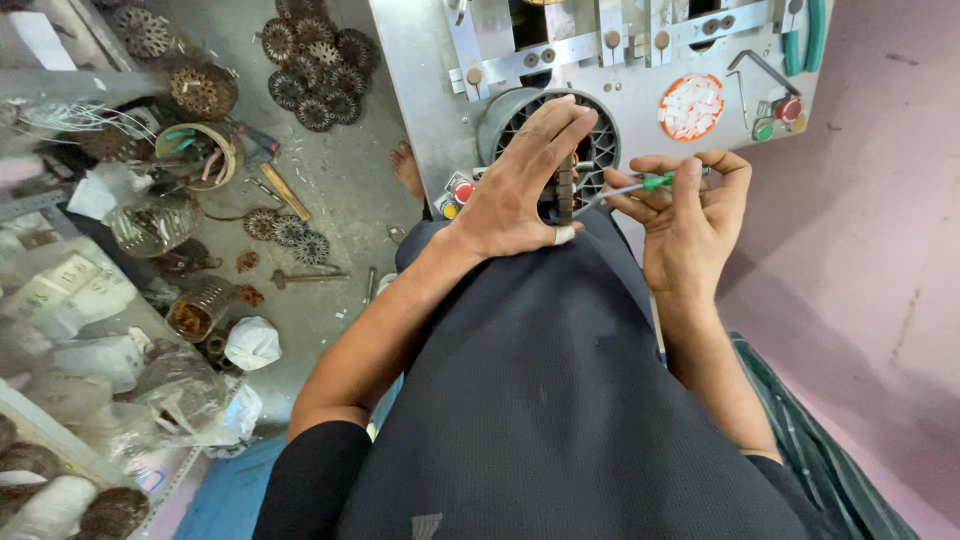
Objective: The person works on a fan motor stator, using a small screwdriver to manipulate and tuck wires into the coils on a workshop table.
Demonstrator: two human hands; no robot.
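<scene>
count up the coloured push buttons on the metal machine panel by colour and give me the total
Red buttons: 2, one at the panel's lower left, one at the right
Yellow button: 1
Green button: 1
Total: 4 that show; the left hand may hide others.

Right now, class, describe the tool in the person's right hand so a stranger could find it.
Start at the grey machine panel. Below it, the right hand pinches a thin green-handled tool, its metal tip aimed at the left hand. Unlike the green-handled pliers hanging top right, it is held.
</scene>
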